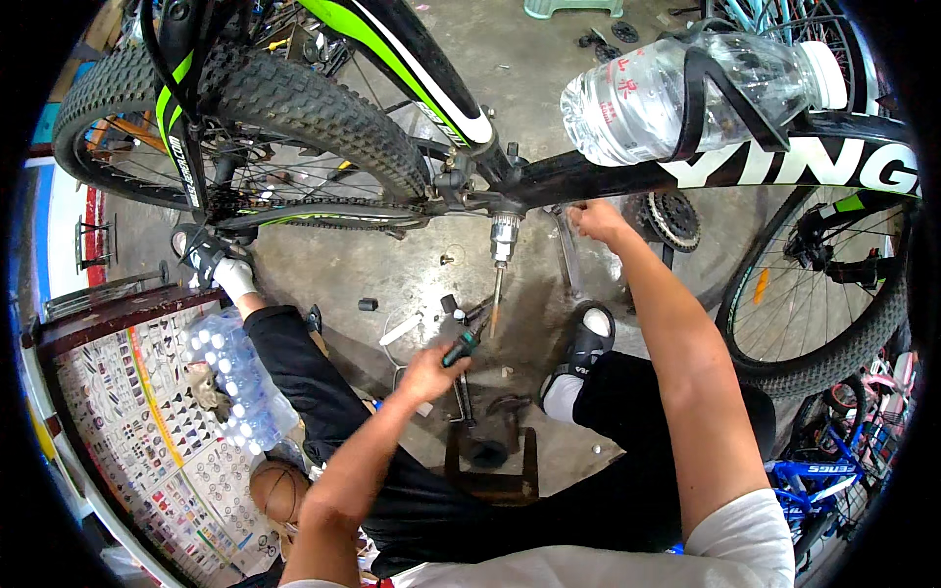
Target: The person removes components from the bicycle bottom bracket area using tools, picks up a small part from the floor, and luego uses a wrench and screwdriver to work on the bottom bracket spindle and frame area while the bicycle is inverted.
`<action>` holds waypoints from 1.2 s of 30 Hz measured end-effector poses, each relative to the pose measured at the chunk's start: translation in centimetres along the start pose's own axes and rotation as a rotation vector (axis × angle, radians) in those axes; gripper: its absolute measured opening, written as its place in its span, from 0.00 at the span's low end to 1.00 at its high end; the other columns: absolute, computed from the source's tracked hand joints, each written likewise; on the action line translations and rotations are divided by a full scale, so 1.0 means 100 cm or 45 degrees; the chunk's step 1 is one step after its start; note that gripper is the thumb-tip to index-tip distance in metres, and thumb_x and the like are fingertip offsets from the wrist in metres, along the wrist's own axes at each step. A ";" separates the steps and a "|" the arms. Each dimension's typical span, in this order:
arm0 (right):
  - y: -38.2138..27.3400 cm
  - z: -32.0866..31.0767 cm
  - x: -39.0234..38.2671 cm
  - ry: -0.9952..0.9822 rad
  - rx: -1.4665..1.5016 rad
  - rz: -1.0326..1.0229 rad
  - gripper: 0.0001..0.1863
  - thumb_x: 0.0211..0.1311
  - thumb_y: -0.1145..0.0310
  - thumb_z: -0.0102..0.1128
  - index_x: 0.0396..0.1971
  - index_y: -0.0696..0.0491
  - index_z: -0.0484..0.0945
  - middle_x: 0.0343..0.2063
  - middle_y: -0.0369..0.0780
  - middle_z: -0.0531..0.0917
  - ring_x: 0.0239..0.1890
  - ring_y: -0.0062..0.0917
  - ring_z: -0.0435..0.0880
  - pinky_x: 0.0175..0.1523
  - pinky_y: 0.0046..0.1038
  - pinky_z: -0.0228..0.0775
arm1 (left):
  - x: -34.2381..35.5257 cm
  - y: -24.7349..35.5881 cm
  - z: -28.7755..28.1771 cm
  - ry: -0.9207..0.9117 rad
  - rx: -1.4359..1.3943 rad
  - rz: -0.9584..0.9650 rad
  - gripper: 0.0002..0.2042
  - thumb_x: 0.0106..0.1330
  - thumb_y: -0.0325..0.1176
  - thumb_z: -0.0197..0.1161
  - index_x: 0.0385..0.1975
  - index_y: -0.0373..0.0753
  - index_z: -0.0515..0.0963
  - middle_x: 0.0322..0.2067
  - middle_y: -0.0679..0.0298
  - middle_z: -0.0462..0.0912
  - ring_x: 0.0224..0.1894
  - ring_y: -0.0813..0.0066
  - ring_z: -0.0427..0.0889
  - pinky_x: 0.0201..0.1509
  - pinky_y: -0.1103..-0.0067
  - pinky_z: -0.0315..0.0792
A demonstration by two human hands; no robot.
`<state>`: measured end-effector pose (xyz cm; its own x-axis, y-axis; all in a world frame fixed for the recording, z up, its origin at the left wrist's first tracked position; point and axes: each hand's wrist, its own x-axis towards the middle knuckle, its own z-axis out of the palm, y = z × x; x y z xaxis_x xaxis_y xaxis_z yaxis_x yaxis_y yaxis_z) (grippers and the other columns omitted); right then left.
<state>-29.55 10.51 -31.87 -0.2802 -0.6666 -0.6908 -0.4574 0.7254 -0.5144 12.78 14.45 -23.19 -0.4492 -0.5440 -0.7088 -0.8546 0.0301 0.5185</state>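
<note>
My left hand point(429, 374) is closed around a tool with a green and black handle point(459, 349); its working end is hard to make out. Above it, a silver ribbed cylindrical fitting point(504, 233) projects from the bottom bracket of a black, green and white bicycle frame point(588, 178), with a thin metal rod point(499, 289) extending below it. My right hand point(596, 223) has its fingers curled just under the frame's down tube. What they grip, if anything, is hidden. Beside that hand is a long grey metal bar point(569, 257).
A chainring crankset point(670, 221) lies right of my right hand. A clear water bottle point(647, 98) sits in the frame's cage. Between my feet stands a dark metal stand point(485, 449). Packed bottles point(230, 377) and a basketball point(278, 490) are at left, a blue bicycle point(814, 475) at right.
</note>
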 end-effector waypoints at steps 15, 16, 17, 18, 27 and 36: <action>-0.120 -0.098 -0.069 0.064 -0.654 -0.794 0.17 0.60 0.56 0.57 0.40 0.53 0.82 0.42 0.45 0.84 0.47 0.42 0.81 0.50 0.39 0.73 | -0.046 0.148 -0.015 0.463 -1.439 -0.051 0.20 0.75 0.49 0.54 0.35 0.35 0.77 0.24 0.69 0.74 0.22 0.81 0.74 0.25 0.82 0.65; -0.126 -0.098 -0.070 0.059 -0.615 -0.807 0.17 0.60 0.56 0.57 0.40 0.53 0.82 0.41 0.45 0.84 0.46 0.42 0.81 0.50 0.39 0.73 | -0.047 0.165 -0.024 0.470 -1.408 0.010 0.18 0.75 0.47 0.56 0.33 0.36 0.75 0.21 0.70 0.73 0.21 0.84 0.72 0.24 0.84 0.63; -0.133 -0.097 -0.070 0.067 -0.558 -0.845 0.17 0.60 0.55 0.57 0.39 0.54 0.82 0.41 0.45 0.84 0.45 0.41 0.81 0.49 0.39 0.73 | -0.046 0.168 -0.025 0.461 -1.369 0.016 0.15 0.73 0.42 0.60 0.31 0.36 0.74 0.20 0.70 0.72 0.19 0.84 0.71 0.22 0.84 0.61; -0.140 -0.096 -0.068 0.082 -0.501 -0.880 0.18 0.61 0.55 0.57 0.39 0.54 0.82 0.40 0.45 0.84 0.45 0.41 0.81 0.49 0.38 0.73 | -0.044 0.173 -0.025 0.527 -1.336 -0.042 0.13 0.72 0.40 0.63 0.30 0.37 0.73 0.18 0.71 0.71 0.17 0.85 0.69 0.20 0.84 0.59; -0.178 -0.091 -0.067 0.184 -0.045 -1.104 0.20 0.62 0.52 0.58 0.37 0.56 0.82 0.35 0.43 0.84 0.39 0.35 0.81 0.44 0.36 0.72 | -0.040 0.165 -0.010 0.713 -1.011 0.027 0.17 0.76 0.42 0.54 0.27 0.37 0.74 0.16 0.71 0.69 0.17 0.82 0.67 0.20 0.82 0.63; -0.184 -0.108 -0.073 0.141 0.107 -1.103 0.24 0.63 0.49 0.58 0.35 0.59 0.83 0.29 0.41 0.83 0.33 0.30 0.80 0.40 0.33 0.71 | -0.036 0.163 -0.008 0.665 -1.064 0.054 0.13 0.72 0.40 0.62 0.35 0.36 0.73 0.20 0.70 0.71 0.18 0.84 0.69 0.21 0.82 0.65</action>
<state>-28.15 0.14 -11.88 0.0544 -0.9985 0.0112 -0.4850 -0.0362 -0.8738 0.63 16.18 -11.80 -0.1314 -0.8641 -0.4859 -0.2908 -0.4350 0.8522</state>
